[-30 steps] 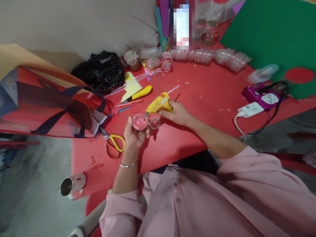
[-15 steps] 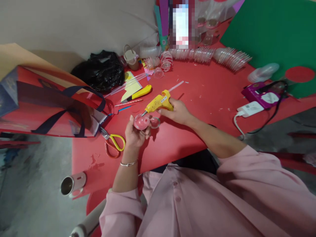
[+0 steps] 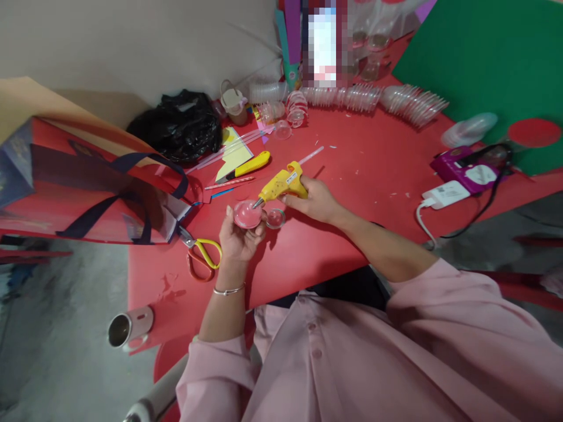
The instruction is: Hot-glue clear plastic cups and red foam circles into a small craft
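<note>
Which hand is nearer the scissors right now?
Left. The left hand is just right of the scissors; the right hand is farther right, gripping the glue gun.

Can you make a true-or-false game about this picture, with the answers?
1. The right hand holds a yellow glue gun. True.
2. The left hand holds the scissors. False: it holds a round plastic piece; the scissors lie on the red table.
3. The glue gun's metal tip points at the round plastic piece. True.
4. The crumpled plastic bag near the wall is white. False: the bag is black.
5. A yellow-handled cutter lies on the table. True.
6. The mug is standing on the green board. False: the mug is at the left of the picture, far from the green board.
</note>
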Demonstrator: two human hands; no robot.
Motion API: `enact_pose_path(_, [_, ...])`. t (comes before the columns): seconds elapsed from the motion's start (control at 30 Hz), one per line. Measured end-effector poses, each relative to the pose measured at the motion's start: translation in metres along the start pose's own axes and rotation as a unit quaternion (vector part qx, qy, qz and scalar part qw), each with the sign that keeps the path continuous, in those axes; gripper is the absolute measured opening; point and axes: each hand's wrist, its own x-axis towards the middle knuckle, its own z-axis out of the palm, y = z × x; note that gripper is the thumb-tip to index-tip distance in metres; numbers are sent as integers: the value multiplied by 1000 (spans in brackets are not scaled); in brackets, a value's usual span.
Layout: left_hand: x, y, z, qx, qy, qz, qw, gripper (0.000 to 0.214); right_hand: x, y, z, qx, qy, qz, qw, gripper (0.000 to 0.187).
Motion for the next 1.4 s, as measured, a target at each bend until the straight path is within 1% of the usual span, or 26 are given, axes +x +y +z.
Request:
enact_pose_path(0.1, [-1, -4, -4, 16, -8, 47, 999, 60, 2, 2, -1, 15, -1, 3, 1000, 49])
enact_pose_path(0.2, [-1, -7, -6, 39, -27, 103, 994, 63, 3, 3, -1, 23, 4, -2, 1000, 49])
enact_pose_path(0.3, [-1, -8, -6, 59, -33, 121, 990, 67, 3, 4, -1, 28, 10, 0, 1000, 51])
enact_pose_path(0.43, [-1, -10, -4, 67, -23, 152, 986, 72, 3, 3, 0, 30, 14, 9, 999, 54])
enact_pose_path(0.53, [-1, -12, 0, 68, -18, 192, 979, 70, 3, 3, 0, 35, 14, 7, 999, 53])
enact_pose_path(0.63, [-1, -13, 3, 90, 1, 227, 970, 67, 3, 3, 1, 39, 17, 6, 999, 53])
enact_pose_path(0.73, [-3, -14, 5, 124, 26, 245, 961, 70, 3, 4, 1, 49, 17, 7, 999, 53])
enact_pose_path(0.87, [-2, -16, 4, 144, 42, 275, 950, 68, 3, 6, 2, 44, 12, 4, 999, 52])
enact_pose_path(1.0, [0, -19, 2, 182, 78, 312, 929, 70, 3, 7, 2, 23, 13, 9, 1000, 51])
enact_pose_path(1.13, [-1, -20, 3, 206, 107, 345, 909, 66, 1, 6, 3, 24, 7, 10, 1000, 51])
enact_pose_path(1.27, [-2, -23, 6, 235, 143, 408, 870, 62, 1, 6, 4, 17, -2, 4, 1000, 53])
enact_pose_path(1.4, [0, -25, 5, 269, 157, 460, 831, 61, 0, 6, 4, 28, -13, -2, 1000, 55])
